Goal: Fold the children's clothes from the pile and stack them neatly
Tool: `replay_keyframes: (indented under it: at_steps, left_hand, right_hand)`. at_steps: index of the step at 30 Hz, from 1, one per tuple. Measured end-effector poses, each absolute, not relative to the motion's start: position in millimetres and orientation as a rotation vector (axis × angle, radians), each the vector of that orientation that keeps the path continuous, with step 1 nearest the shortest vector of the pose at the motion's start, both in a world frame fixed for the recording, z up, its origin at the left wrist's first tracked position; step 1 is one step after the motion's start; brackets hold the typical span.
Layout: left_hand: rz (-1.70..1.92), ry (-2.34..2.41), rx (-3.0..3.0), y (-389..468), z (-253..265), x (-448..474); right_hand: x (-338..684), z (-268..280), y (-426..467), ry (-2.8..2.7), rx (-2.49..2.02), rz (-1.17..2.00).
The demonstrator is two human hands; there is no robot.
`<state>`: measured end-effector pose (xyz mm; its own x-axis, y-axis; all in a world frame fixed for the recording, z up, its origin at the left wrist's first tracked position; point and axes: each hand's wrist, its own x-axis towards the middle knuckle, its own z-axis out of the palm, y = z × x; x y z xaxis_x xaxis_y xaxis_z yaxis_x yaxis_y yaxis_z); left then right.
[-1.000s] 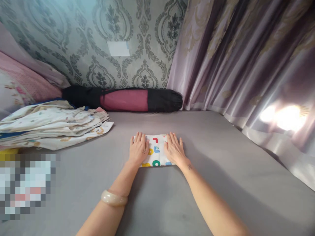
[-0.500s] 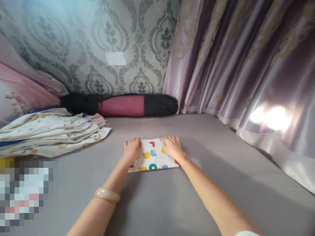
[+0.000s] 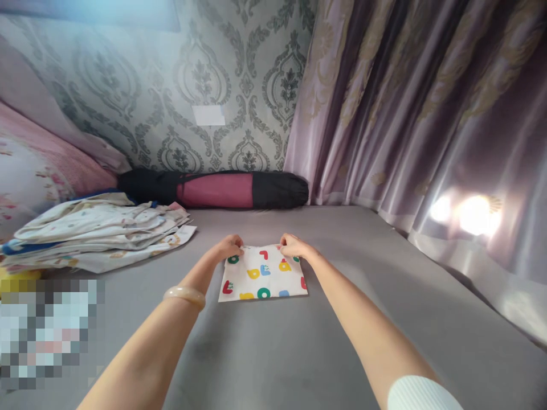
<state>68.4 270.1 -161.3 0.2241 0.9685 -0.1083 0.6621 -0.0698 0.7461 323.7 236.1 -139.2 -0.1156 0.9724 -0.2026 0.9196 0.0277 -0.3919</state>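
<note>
A folded white cloth [image 3: 268, 279] printed with red, yellow, green and blue letter shapes lies flat on the grey bed sheet [image 3: 273, 353]. My left hand [image 3: 229, 247] pinches its far left corner, fingers curled over the edge. At the far right corner, my right hand [image 3: 292, 246] grips the cloth in the same way, thumb on top. The far edge looks slightly raised between the two hands. Some fingertips are hidden behind the cloth. A pale bangle [image 3: 184, 296] circles my left wrist.
A pile of printed cloths [image 3: 98, 230] sits at the left. Along the wall lies a black and dark-red long bag [image 3: 216, 189]. Purple curtains [image 3: 384, 114] hang at the right, and a pink floral fabric [image 3: 38, 159] is at the far left. A blurred patch [image 3: 47, 330] covers the lower left.
Both hands have gone from lying flat on the cloth to pinching its far corners. More of its print now shows. The view has shifted slightly.
</note>
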Motion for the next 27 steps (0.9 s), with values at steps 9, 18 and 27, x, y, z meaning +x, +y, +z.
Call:
replay_keyframes:
  at_steps: [9,18,27]
  left_hand:
    - [0.446,1.395,1.800,253.2,-122.0,60.2]
    - [0.496,1.102,1.869,241.6,-53.2,50.9]
    - [1.017,1.297,2.347,233.3,-41.5,62.0]
  right_hand:
    - [333.9,-115.0,225.4,-2.239,-1.750,0.825]
    - [346.4,-55.5,213.0,-2.339,-1.469,0.760]
    - [337.6,-50.8,195.2,-2.197,-1.371,0.041]
